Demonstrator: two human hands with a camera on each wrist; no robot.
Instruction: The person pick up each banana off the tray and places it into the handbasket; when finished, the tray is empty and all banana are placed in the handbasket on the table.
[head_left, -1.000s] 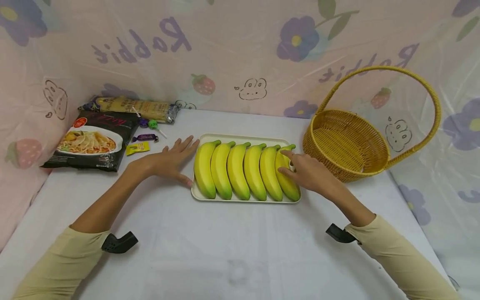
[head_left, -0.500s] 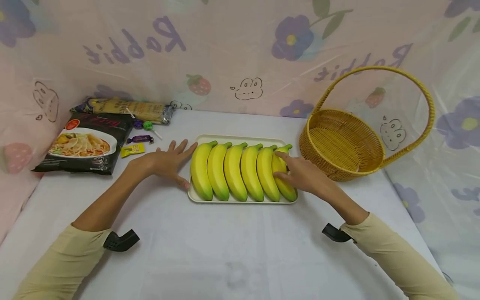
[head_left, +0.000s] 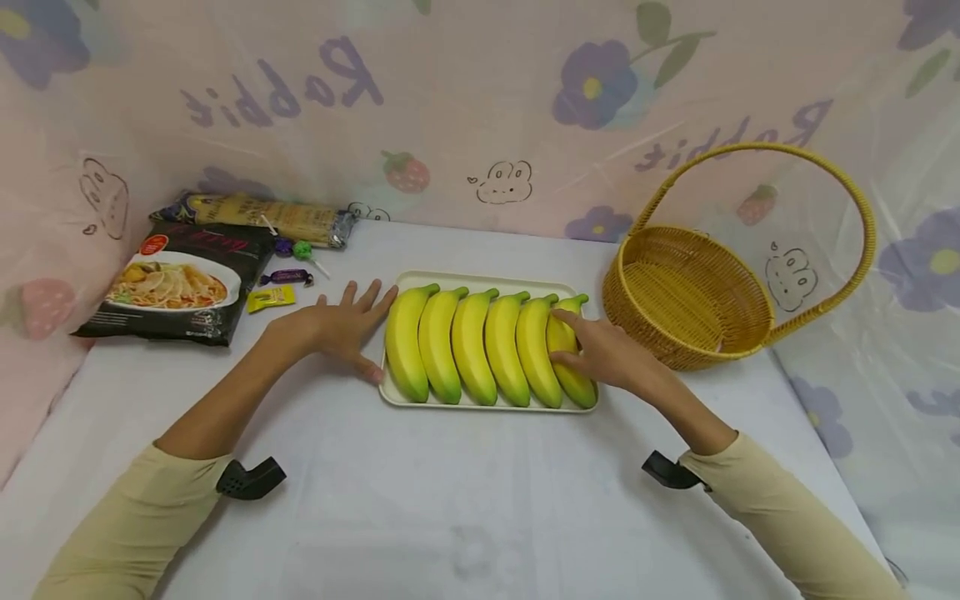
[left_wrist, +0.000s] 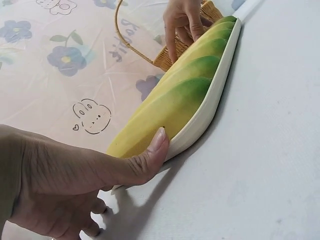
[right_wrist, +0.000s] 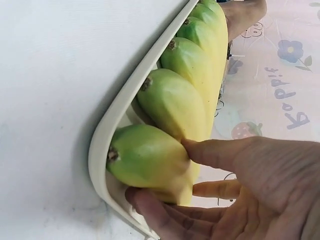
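Several yellow-green bananas lie side by side on a cream tray. My right hand grips the rightmost banana. In the right wrist view its thumb sits between that banana and the tray rim, with the fingers on top. My left hand lies flat on the white table beside the tray's left end. Its thumb presses the rim next to the leftmost banana.
A yellow wicker basket with a tall handle stands just right of the tray. At the back left lie a black noodle packet, a long pasta packet and a few small sweets. A flowered plastic sheet walls the table.
My right hand has settled a little further over the rightmost banana. My left hand stays at the tray's left edge. The bananas and tray have not moved.
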